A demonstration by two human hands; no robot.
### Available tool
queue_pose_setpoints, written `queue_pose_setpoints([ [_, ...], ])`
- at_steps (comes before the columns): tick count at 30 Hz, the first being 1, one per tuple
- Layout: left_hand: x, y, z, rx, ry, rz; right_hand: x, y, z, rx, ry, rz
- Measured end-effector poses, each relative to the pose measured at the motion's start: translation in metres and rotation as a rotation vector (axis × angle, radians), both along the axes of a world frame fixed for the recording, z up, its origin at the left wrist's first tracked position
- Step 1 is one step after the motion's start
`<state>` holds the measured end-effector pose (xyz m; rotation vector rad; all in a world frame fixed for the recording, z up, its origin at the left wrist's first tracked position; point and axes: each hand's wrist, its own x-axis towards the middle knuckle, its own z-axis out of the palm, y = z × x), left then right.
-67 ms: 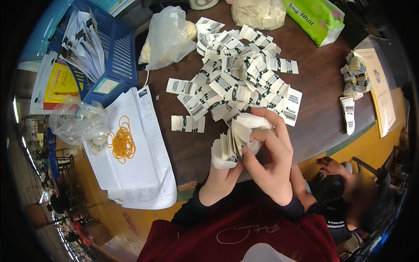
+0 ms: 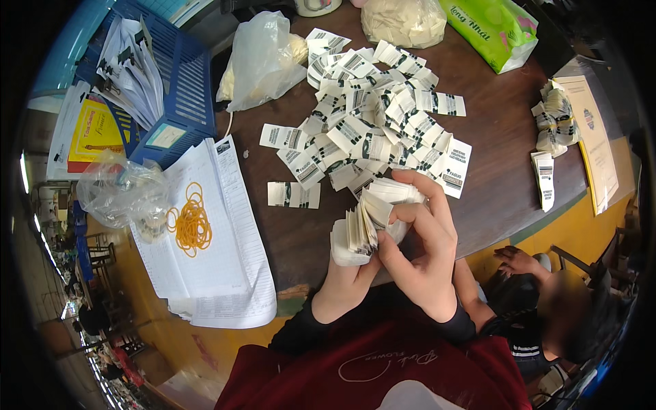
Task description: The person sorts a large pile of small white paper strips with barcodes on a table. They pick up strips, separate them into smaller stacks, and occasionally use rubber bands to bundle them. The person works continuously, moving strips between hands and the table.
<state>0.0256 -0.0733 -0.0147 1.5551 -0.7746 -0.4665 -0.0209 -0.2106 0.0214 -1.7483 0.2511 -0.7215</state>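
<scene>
A thick stack of white fabric labels (image 2: 367, 220) is held between my two hands, just above the table's near edge. My left hand (image 2: 342, 283) grips its lower left end from below, its fingers mostly hidden behind the labels. With thumb and fingers, my right hand (image 2: 427, 249) pinches the stack from the right, where the labels fan apart. Right beyond the stack lies a loose heap of printed white labels (image 2: 376, 123). One folded label strip (image 2: 294, 195) lies apart, left of the heap.
Yellow rubber bands (image 2: 193, 229) rest on paper sheets (image 2: 229, 273) at the left, by a blue basket (image 2: 184, 89) of papers. Bags (image 2: 263, 61) and a green tissue pack (image 2: 495, 31) stand at the back. Banded label bundles (image 2: 557, 126) lie right; a person (image 2: 540, 301) sits beyond.
Both hands keep their hold on the stack. The fanned labels have shifted very slightly between my fingers.
</scene>
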Motion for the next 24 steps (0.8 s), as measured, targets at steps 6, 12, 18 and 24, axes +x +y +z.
queue_pose_setpoints([
  [6,0.001,-0.001,-0.001,-0.006,-0.053,-0.002,0.004,0.007,-0.009,0.068,-0.014,-0.066],
  [12,0.001,-0.005,0.000,-0.132,0.337,0.045,0.007,0.005,-0.006,0.034,0.006,-0.030],
  [18,0.005,-0.007,0.000,-0.265,0.518,0.071,-0.009,-0.059,0.039,-0.557,0.054,-0.085],
  [24,0.009,-0.011,0.005,-0.480,0.672,0.028,-0.026,-0.091,0.031,-0.787,0.473,-0.086],
])
